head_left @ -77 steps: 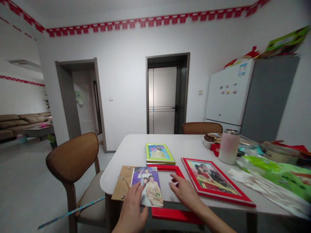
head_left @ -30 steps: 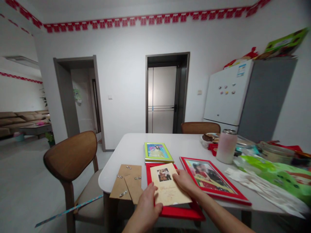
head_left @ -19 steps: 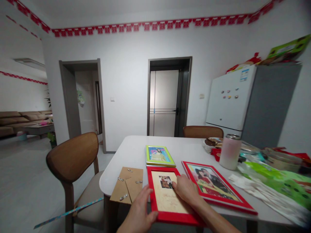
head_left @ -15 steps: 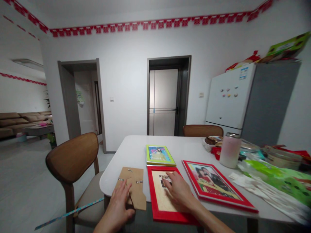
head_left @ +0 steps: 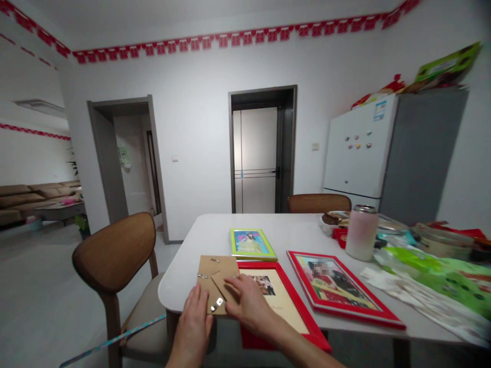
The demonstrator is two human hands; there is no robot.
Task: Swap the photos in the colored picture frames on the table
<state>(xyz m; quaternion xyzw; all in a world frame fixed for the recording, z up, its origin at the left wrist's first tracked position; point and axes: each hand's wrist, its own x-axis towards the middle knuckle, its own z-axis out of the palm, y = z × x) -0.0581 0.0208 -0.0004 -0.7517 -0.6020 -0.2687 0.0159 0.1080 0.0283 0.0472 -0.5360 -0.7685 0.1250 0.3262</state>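
While left hand point(head_left: 194, 317) and right hand point(head_left: 251, 306), loosely closed, hold backing board point(head_left: 209, 266), lengthwise forward

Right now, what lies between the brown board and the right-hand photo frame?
A red frame holding a cream sheet lies between the board and photo frame, in the head view.

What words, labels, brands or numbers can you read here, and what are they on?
Nothing reads clearly:
Green-framed picture: pink lettering, too small.
Cream card in the red frame: faint print, illegible.
Fridge label: too small.
Green packaging atop the fridge: blurred.
Red garland: cut-out shapes; any characters are unclear.
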